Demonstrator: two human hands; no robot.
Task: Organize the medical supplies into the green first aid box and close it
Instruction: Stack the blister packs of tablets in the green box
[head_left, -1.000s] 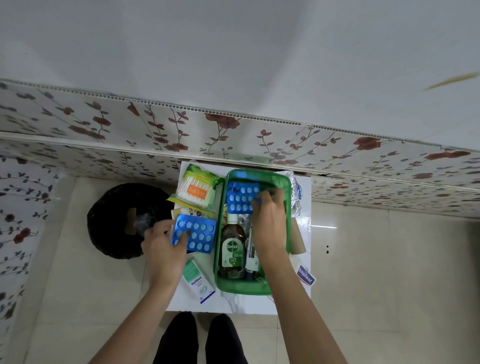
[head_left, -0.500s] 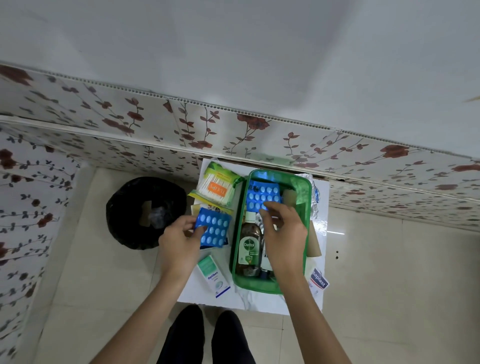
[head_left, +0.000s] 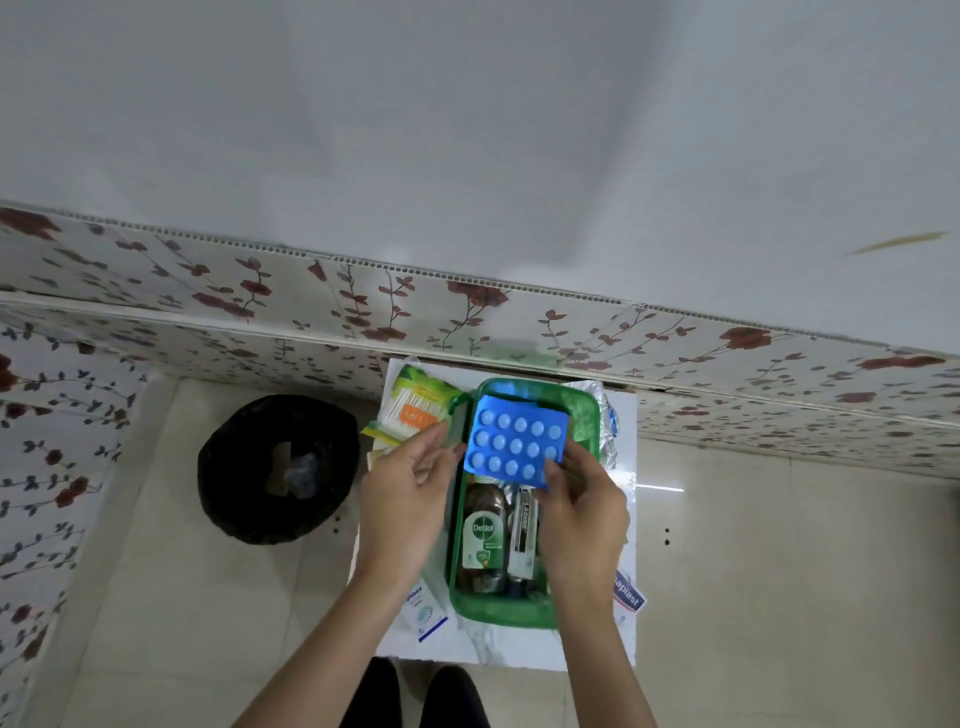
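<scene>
Head view: right hand (head_left: 582, 514) pinches blue blister pack (head_left: 514, 441) at its near corner over green first aid box (head_left: 587, 421)'s far end; left hand (head_left: 408, 499) spread, just beside the box's left rim.

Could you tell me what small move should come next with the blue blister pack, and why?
Probably lower the blue blister pack flat into the far end of the green box. The right hand pinches its corner above that end, beyond the Dettol bottle; the left hand is open.
</scene>
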